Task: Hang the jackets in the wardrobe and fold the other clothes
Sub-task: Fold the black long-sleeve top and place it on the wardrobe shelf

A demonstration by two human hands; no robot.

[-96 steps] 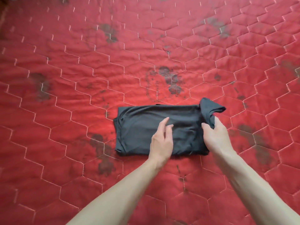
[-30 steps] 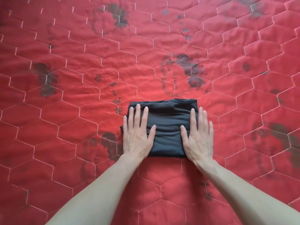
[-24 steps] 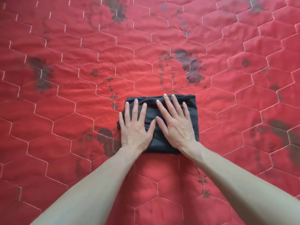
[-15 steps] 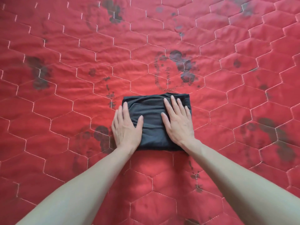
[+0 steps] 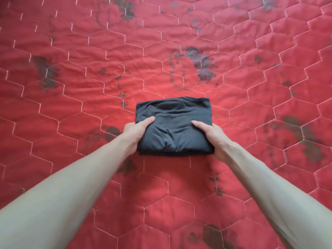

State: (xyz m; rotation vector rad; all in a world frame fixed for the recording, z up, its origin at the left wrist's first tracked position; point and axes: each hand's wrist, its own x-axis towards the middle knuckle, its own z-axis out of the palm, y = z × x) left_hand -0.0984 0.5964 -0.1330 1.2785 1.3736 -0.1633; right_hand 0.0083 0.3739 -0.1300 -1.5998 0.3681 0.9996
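A dark grey folded garment (image 5: 173,123) forms a compact square bundle in the middle of the view, on the red quilt. My left hand (image 5: 133,134) grips its left side, thumb on top and fingers hidden underneath. My right hand (image 5: 213,136) grips its right side the same way, thumb on top. The near edge of the bundle looks slightly raised off the quilt between my hands.
A red quilted bedspread (image 5: 89,69) with a hexagon stitch pattern and dark blotches fills the whole view. No other clothes, hangers or wardrobe show in this view.
The garment was folded from a long rectangle into a square. My hands pressed flat on top, then slid to its two sides and now grip it from the edges.
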